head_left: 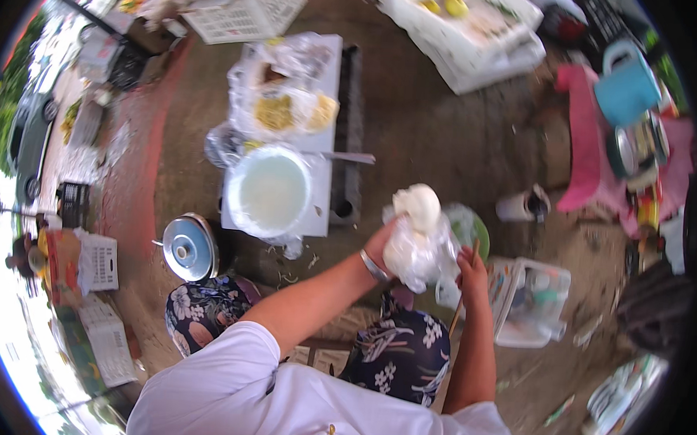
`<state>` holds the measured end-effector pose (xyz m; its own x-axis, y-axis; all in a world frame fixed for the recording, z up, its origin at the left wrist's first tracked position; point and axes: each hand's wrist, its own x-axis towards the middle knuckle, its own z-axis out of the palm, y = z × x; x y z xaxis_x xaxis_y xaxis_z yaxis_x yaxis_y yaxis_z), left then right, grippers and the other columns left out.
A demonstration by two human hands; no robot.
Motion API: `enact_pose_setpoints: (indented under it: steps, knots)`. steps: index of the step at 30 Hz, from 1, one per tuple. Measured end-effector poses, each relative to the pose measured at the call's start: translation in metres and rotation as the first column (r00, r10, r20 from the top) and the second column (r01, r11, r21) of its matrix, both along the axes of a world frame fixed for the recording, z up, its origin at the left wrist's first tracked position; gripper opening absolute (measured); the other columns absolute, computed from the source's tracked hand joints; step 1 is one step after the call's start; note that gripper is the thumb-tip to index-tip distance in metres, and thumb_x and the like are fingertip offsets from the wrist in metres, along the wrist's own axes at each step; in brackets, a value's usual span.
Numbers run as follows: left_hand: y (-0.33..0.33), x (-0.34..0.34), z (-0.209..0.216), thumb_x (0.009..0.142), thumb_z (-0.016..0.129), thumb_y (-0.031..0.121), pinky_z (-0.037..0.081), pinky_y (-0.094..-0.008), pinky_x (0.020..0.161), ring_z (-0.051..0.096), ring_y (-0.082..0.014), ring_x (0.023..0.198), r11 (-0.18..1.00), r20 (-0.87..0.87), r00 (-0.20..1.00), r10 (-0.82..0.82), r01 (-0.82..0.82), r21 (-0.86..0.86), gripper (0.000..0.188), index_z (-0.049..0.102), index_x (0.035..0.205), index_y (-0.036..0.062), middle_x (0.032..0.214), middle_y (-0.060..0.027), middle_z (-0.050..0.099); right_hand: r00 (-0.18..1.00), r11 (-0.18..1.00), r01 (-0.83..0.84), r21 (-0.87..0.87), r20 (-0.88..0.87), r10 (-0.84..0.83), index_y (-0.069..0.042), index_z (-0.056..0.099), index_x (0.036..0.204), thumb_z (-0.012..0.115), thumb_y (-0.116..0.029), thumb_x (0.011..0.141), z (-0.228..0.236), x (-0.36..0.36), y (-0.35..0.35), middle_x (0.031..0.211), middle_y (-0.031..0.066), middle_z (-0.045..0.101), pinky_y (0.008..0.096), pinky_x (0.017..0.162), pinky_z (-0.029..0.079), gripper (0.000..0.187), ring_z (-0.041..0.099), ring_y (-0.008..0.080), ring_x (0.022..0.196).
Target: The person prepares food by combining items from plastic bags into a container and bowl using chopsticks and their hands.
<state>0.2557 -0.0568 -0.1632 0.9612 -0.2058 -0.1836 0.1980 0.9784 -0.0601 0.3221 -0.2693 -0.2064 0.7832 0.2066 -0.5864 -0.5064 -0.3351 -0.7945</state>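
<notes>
A green bowl [480, 228] sits partly hidden behind the clear bag [413, 261] with a white lump [419, 206] jutting from it, which your left hand [381, 247] grips, fingertips out of sight, while your right hand [474, 277], just beside, wraps a thin stick [457, 316], its lower end indistinct.

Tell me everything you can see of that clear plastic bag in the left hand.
The clear plastic bag looks thin, shiny and crumpled, held by the left hand at its left side. It bulges with something pale, and a smooth white lump shows above it. A green round container shows partly behind it; whether they touch is unclear.
</notes>
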Motion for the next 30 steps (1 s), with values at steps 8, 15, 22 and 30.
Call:
enact_pose_setpoints:
  steps: [8,15,22,30]
  knots:
    - [0.013,0.009,0.001,0.073,0.061,0.043,0.041,-0.0481,0.093,0.045,-0.0350,0.114,0.984,-0.019,0.998,0.056,-0.052,0.171,0.068,0.041,0.124,0.0022,0.130,-0.0183,0.040,0.993,0.991,0.011,-0.137,-0.113,-0.026,-0.002,0.054,0.111,0.058,-0.020,0.083,-0.017,-0.040,-0.047,0.092,0.0046,0.061,0.0213,0.039,0.035,0.034,0.044,0.0070,0.043]
    - [0.012,0.012,0.006,0.073,0.061,0.047,0.042,-0.0465,0.093,0.046,-0.0344,0.111,0.983,-0.034,0.998,0.061,-0.054,0.174,0.070,0.042,0.124,0.0038,0.131,-0.0175,0.040,0.938,0.939,-0.055,-0.339,0.304,0.165,0.001,0.056,0.108,0.063,-0.030,0.077,-0.025,-0.049,-0.041,0.094,0.0142,0.063,0.0350,0.069,0.047,0.044,0.062,0.0248,0.076]
    - [0.020,0.013,-0.006,0.077,0.058,0.041,0.041,-0.0451,0.094,0.048,-0.0318,0.111,0.990,0.083,0.994,0.067,-0.076,0.117,0.065,0.039,0.125,-0.0002,0.124,-0.0169,0.046,0.866,0.808,-0.154,-0.568,0.317,0.388,-0.003,0.063,0.092,0.059,-0.025,0.080,-0.025,-0.019,-0.043,0.085,0.0154,0.063,0.0357,0.070,0.046,0.025,0.061,0.0243,0.077]
    - [0.023,0.004,-0.007,0.075,0.061,0.041,0.040,-0.0458,0.095,0.047,-0.0320,0.111,0.987,-0.005,0.999,0.043,-0.042,0.154,0.067,0.040,0.124,0.0000,0.125,-0.0165,0.045,0.955,0.938,-0.241,-0.247,0.109,0.274,-0.005,0.063,0.092,0.070,-0.021,0.072,0.030,-0.013,-0.012,0.070,0.0020,0.055,0.0259,0.059,0.041,0.027,0.050,0.0107,0.063]
